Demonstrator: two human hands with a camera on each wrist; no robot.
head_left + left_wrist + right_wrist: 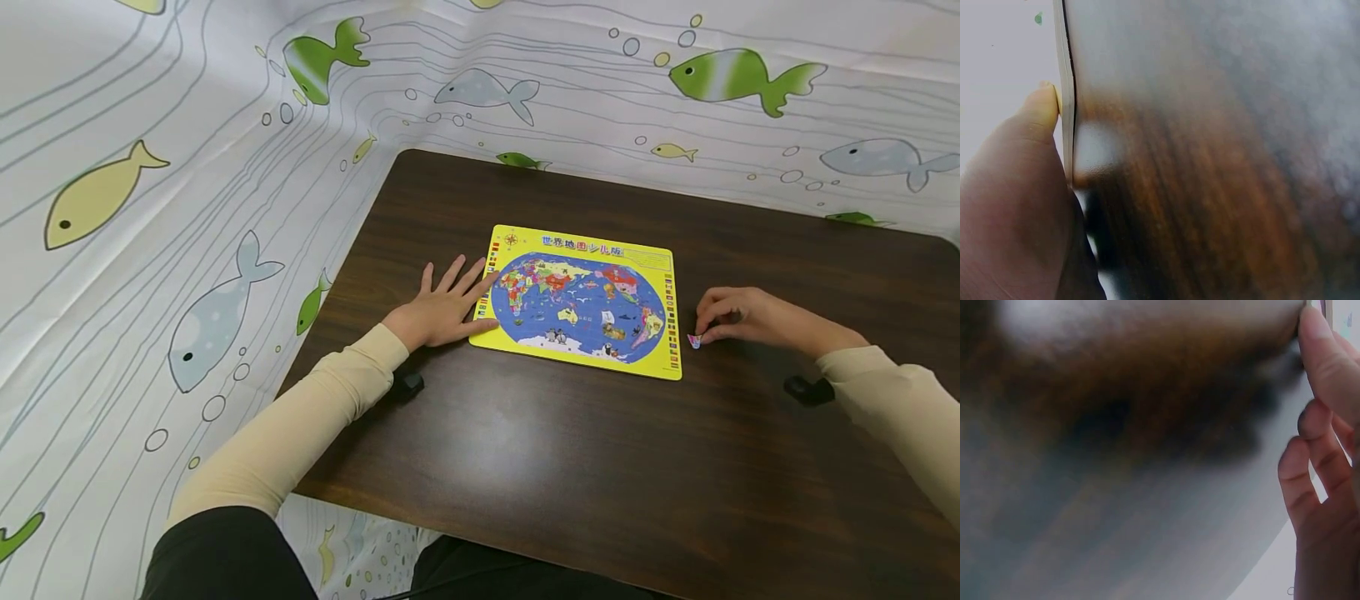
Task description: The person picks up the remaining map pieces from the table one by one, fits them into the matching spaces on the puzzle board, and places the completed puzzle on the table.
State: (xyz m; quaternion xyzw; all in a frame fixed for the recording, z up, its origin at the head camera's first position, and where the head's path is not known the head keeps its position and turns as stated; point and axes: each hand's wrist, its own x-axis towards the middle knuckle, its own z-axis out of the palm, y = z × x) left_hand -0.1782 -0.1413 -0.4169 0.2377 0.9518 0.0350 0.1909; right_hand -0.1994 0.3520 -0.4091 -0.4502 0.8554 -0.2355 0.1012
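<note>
A world map puzzle board with a yellow border and a blue oval map lies flat on the dark table. My left hand rests palm down at its left side, fingers spread, with the thumb and some fingertips over the border. In the left wrist view, the thumb lies on the board's edge. Just off the board's right edge, my right hand pinches a small colourful puzzle piece between thumb and fingers. The right wrist view shows the other fingers loosely bent; the piece is mostly hidden there.
The brown wooden table reaches around the board on all sides. A white fish-patterned sheet stands behind it and along the left. Dark wrist camera mounts sit under both wrists.
</note>
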